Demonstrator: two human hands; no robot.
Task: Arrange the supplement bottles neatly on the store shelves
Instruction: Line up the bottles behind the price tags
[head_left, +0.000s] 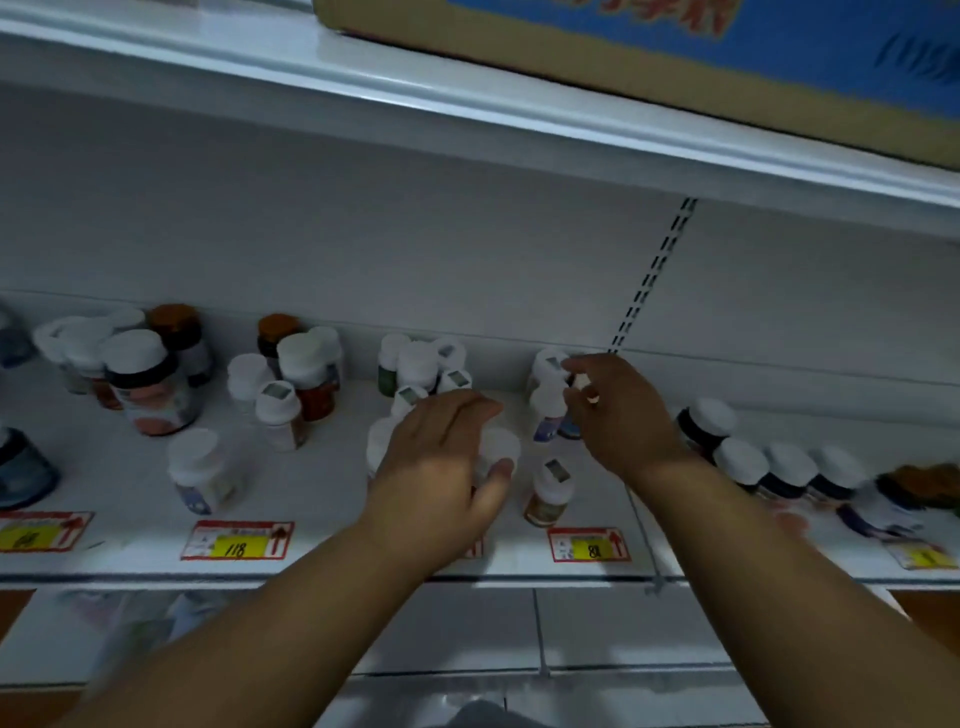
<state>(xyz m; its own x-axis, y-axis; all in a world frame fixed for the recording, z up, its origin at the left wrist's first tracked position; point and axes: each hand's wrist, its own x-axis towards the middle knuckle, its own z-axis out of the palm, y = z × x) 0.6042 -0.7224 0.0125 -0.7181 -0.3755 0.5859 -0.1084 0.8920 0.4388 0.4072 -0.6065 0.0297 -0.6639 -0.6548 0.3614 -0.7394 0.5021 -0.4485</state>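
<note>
A white-capped supplement bottle (496, 457), standing mid-shelf near the front edge of the store shelf (332, 551), is being covered by the left hand (441, 457), fingers straight, thumb against its cap. Whether anything is being pinched by the right hand (618, 410), curled at the rear bottles (548, 395), cannot be told. The bottles are judged light, rigid, smooth and easily toppled; the body below the cap is best gripped.

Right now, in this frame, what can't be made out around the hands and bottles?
- Head view: the left hand covers the white-capped bottle under it, label hidden.
- Right hand: fingers blurred, grip unclear.
- Bottle labels: blurred, unreadable.
- Far-left blue bottle: cut by the frame edge.
- Cardboard box: cropped at top.
</note>
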